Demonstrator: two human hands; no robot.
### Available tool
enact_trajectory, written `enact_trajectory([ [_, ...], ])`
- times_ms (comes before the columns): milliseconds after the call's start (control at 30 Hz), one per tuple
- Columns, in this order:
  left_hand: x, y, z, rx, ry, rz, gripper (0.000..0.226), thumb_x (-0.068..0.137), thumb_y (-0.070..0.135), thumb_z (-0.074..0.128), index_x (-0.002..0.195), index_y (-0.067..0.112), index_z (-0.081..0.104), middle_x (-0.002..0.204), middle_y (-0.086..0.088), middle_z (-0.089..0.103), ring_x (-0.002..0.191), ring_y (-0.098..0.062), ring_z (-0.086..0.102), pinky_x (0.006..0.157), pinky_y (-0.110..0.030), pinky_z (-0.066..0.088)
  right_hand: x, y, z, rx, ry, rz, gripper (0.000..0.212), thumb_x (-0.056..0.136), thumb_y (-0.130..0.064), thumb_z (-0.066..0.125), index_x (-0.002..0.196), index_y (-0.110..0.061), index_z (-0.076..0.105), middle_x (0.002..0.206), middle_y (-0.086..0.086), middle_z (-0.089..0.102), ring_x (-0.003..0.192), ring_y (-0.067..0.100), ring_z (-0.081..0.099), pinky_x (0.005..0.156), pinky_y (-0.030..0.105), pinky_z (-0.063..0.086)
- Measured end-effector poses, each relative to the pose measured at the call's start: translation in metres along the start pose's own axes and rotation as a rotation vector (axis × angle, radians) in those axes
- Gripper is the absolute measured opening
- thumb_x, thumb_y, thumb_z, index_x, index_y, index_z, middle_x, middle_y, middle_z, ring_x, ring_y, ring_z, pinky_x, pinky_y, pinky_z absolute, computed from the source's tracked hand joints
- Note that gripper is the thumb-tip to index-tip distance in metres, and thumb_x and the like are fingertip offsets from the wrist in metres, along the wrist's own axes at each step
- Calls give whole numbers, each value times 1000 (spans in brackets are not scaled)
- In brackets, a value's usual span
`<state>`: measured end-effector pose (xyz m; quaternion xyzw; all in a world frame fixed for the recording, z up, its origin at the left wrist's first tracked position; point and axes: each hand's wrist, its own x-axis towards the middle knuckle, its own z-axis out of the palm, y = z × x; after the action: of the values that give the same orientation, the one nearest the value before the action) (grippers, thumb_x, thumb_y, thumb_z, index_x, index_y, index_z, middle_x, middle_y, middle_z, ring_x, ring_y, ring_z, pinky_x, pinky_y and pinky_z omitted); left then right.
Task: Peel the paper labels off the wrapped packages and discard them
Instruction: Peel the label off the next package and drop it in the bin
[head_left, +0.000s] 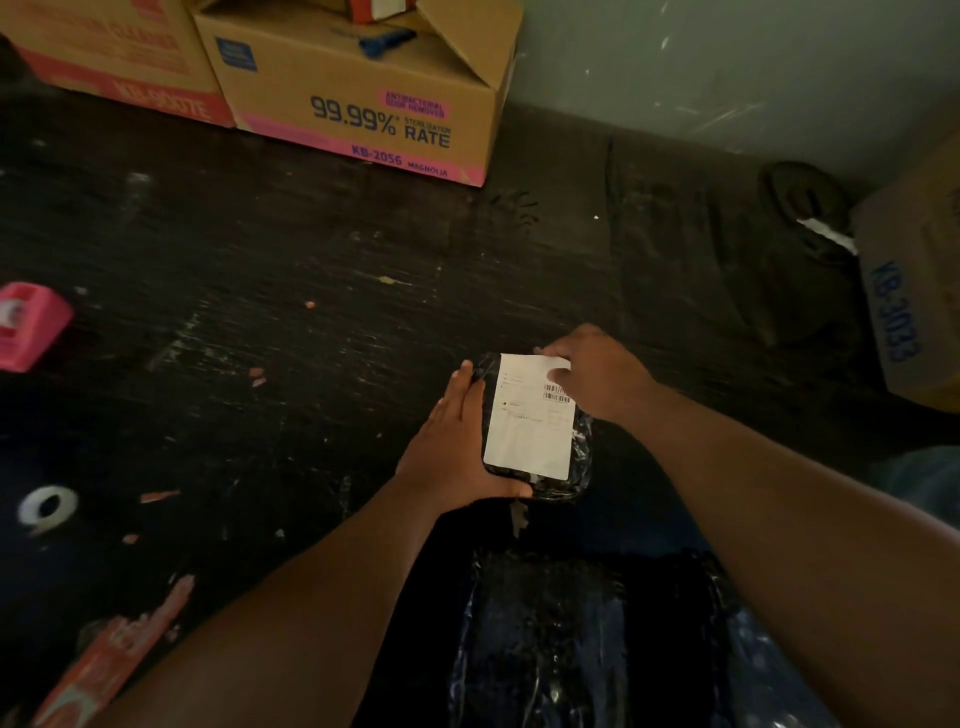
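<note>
Two bare forearms enter from the lower edge, one from about 7 o'clock and one from about 4 o'clock, and both narrow toward the wrists near the middle. No sleeve, cuff, watch, bracelet or glove shows on either arm; the visible length from elbow region to fingers is uncovered. The left hand (457, 447) is bare, its fingers long and straight-edged, with no ring in sight. The right hand (597, 371) is bare as well, its knuckles rounded and its back broad. At 3 o'clock, by the frame's edge, a patch of blurred blue-grey cloth shows; whether it is clothing cannot be told.
</note>
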<state>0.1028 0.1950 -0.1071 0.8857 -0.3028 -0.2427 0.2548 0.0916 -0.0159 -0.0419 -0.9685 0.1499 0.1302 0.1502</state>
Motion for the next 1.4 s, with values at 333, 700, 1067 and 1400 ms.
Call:
enact_trajectory([
  [333,11,-8,1,-154,-80,40,158,53,58,92,155,25,-23,150,29,-43,151,-6,-9,121,-42,17,-1,4,9,38,-45,103,42,94,-33,62,134,-22,57,129,6,59,113,22,58,91,36,49],
  [700,10,-10,4,-206,-62,37,155,54,53,94,157,26,-20,154,28,-37,151,-4,-10,123,-43,18,-16,-2,-7,43,-7,-16,23,97,-34,57,109,-23,73,103,-2,70,88,12,63,82,34,52],
  [1067,4,-7,19,-258,45,22,154,55,59,91,156,27,-20,156,24,-36,151,-6,-15,122,-39,15,-8,-15,0,-117,-23,30,53,94,-43,58,144,-31,45,134,5,57,118,24,57,94,41,51],
  [1400,-1,-14,29,-305,73,32,144,63,51,90,157,25,-16,163,15,-27,150,-2,-16,119,-28,5,-10,-22,-1,-118,-56,-51,26,98,-29,54,119,-29,68,115,-2,69,99,17,63,86,42,54],
])
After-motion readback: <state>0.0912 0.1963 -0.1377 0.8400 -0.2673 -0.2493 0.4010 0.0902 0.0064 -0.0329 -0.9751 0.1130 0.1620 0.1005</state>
